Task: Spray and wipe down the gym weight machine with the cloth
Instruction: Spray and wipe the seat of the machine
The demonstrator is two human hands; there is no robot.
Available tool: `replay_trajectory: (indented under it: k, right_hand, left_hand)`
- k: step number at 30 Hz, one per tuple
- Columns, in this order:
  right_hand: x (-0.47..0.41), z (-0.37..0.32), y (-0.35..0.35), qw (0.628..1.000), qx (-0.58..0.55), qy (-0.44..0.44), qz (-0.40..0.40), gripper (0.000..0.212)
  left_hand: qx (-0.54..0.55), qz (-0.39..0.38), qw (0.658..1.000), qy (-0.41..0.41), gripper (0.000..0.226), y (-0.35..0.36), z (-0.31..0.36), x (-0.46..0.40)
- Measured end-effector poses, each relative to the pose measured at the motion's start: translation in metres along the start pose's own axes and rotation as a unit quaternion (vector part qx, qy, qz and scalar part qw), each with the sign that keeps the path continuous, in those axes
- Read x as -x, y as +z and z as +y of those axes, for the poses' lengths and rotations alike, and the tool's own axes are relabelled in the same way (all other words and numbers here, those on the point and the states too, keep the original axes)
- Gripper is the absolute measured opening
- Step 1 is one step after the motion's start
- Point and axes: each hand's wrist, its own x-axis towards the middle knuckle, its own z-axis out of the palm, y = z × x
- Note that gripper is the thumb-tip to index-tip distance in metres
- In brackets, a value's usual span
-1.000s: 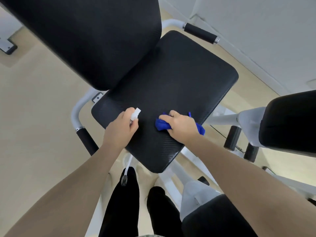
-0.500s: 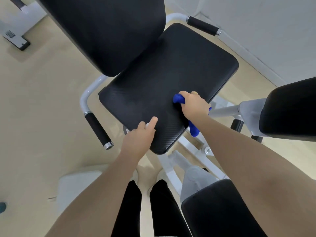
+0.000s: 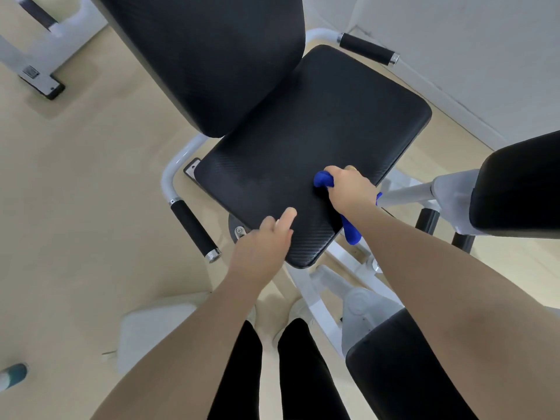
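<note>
Head view: the right hand (image 3: 351, 189) presses a blue cloth (image 3: 324, 180) onto the black seat pad (image 3: 303, 140) of the gym machine, near the pad's right front edge. Its fingers are clenched around the cloth; one bunched end pokes out past the knuckles and the other end hangs down off the seat edge below the wrist. The left hand (image 3: 260, 247) is at the seat's front corner with its fingers curled, one finger stretched onto the pad; whether it grasps anything cannot be told, and no spray bottle can be made out. The black backrest (image 3: 206, 56) rises behind the seat. Two black-gripped handles flank it, one at left (image 3: 194, 227) and one at upper right (image 3: 366, 48), on the white frame (image 3: 169, 177). A small label plate on another machine's foot (image 3: 31, 72) is too blurred to read; no brand or writing is legible anywhere.
</note>
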Motion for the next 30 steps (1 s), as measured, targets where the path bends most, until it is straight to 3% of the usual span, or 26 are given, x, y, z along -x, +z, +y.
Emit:
replay_trajectory:
  k: [4, 8, 10, 12, 15, 22, 25, 28, 30]
  right_hand:
    - [0.003, 0.003, 0.001, 1.000, 0.013, -0.010, -0.004, 0.032]
    - [0.008, 0.006, 0.000, 0.999, 0.029, -0.018, 0.001, 0.031]
    - [0.009, 0.004, 0.000, 0.999, 0.036, -0.020, 0.004, 0.029]
    - [0.010, 0.001, 0.001, 0.999, 0.036, -0.031, 0.005, 0.028]
    - [0.010, -0.003, 0.006, 0.998, 0.038, -0.048, 0.015, 0.027]
    - [0.010, 0.006, 0.018, 0.995, 0.061, -0.055, 0.062, 0.032]
    - [0.025, 0.003, 0.029, 0.996, 0.051, -0.056, 0.053, 0.037]
    - [0.049, -0.020, 0.053, 0.988, 0.068, -0.136, 0.014, 0.040]
    - [0.055, -0.033, 0.063, 0.973, 0.099, -0.206, -0.009, 0.041]
  left_hand:
    - [-0.004, 0.051, 0.999, 0.008, 0.020, 0.012, 0.001, -0.003]
    - [0.007, 0.049, 0.999, -0.009, 0.018, 0.014, 0.000, -0.006]
    - [0.009, 0.033, 0.997, -0.072, 0.022, 0.010, -0.009, 0.000]
    - [0.035, -0.030, 0.986, -0.160, 0.030, 0.008, -0.029, 0.005]
    - [0.055, -0.035, 0.974, -0.219, 0.034, 0.008, -0.057, 0.010]
    - [0.068, 0.086, 0.982, -0.153, 0.042, 0.027, -0.057, -0.009]
    - [0.063, 0.078, 0.979, -0.180, 0.055, 0.024, -0.059, -0.009]
    - [0.135, 0.015, 0.956, -0.261, 0.047, 0.026, -0.065, -0.013]
    - [0.147, 0.006, 0.952, -0.269, 0.037, 0.027, -0.070, -0.014]
